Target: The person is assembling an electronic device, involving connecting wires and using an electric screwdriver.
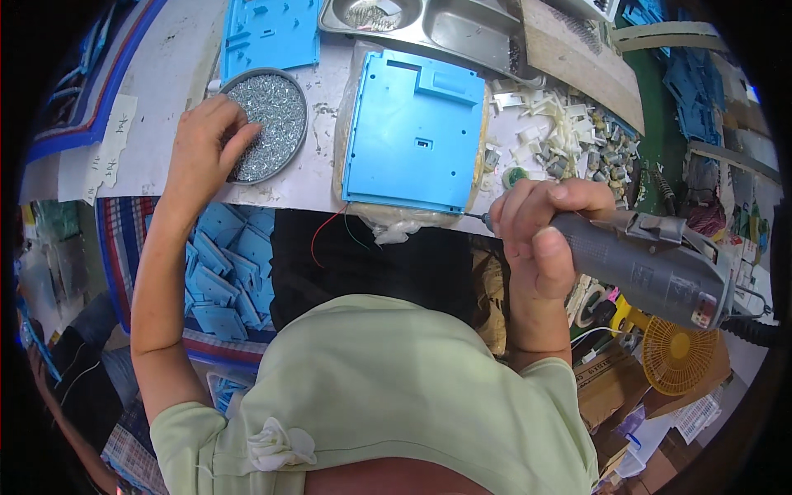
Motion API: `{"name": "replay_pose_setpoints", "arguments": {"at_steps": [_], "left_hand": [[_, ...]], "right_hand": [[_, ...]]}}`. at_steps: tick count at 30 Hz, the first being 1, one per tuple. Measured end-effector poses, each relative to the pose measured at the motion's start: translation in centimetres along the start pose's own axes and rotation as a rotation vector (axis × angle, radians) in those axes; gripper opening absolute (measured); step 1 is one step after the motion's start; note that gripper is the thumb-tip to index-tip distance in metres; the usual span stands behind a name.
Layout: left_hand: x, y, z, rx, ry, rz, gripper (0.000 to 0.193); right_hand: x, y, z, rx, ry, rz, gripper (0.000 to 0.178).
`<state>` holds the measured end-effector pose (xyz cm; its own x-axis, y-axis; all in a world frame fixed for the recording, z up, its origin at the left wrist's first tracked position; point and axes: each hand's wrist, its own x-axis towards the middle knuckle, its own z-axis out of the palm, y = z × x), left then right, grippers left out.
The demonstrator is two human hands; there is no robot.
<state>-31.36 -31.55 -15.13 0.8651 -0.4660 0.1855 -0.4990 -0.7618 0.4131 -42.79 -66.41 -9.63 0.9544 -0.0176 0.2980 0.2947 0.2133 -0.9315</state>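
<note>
My left hand (209, 142) reaches over the near left rim of a round grey dish (304, 124) full of small silver screws (272, 107). Its fingers are curled down at the screws, and what the tips pinch is hidden. In my right hand (540, 223) is a dark grey electric screwdriver (648, 262), lying nearly level with its bit pointing left. The bit's tip is close to the lower right corner of a light blue plastic panel (404, 157); whether they touch I cannot tell. A red wire (320, 235) and a green one hang from the panel's near edge.
Another blue panel (272, 37) lies behind the dish. Metal trays (470, 37) stand at the back. White plastic parts (540, 115) and small metal parts (606, 153) are heaped on the right. Below the table edge, many blue pieces (227, 264) fill a container; a yellow fan (676, 355) stands lower right.
</note>
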Motion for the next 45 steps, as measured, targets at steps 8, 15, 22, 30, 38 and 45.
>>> {"name": "replay_pose_setpoints", "arguments": {"at_steps": [8,15,22,30,38,45], "left_hand": [[-0.5,1.8,0.7,-0.195,0.156,-0.128,0.024],[1.1,8.8,2.3,-0.326,0.158,0.170,0.019],[2.8,11.3,5.9,-0.329,-0.042,0.440,0.012],[2.3,11.1,5.9,-0.332,-0.054,0.431,0.011],[2.7,11.0,6.3,-0.389,-0.038,0.417,0.013],[2.9,10.9,6.2,-0.412,-0.052,0.400,0.016]], "right_hand": [[0.0,0.2,0.0,-0.033,-0.008,0.006,0.037],[0.3,1.0,-1.0,0.054,-0.180,-0.060,0.032],[0.3,1.3,-0.6,-0.023,-0.200,-0.066,0.022],[3.5,0.4,-1.2,0.048,-0.300,-0.081,0.018],[4.8,3.2,0.1,-0.022,-0.347,-0.156,0.020],[8.0,4.2,-1.5,0.062,-0.242,-0.161,0.019]]}}
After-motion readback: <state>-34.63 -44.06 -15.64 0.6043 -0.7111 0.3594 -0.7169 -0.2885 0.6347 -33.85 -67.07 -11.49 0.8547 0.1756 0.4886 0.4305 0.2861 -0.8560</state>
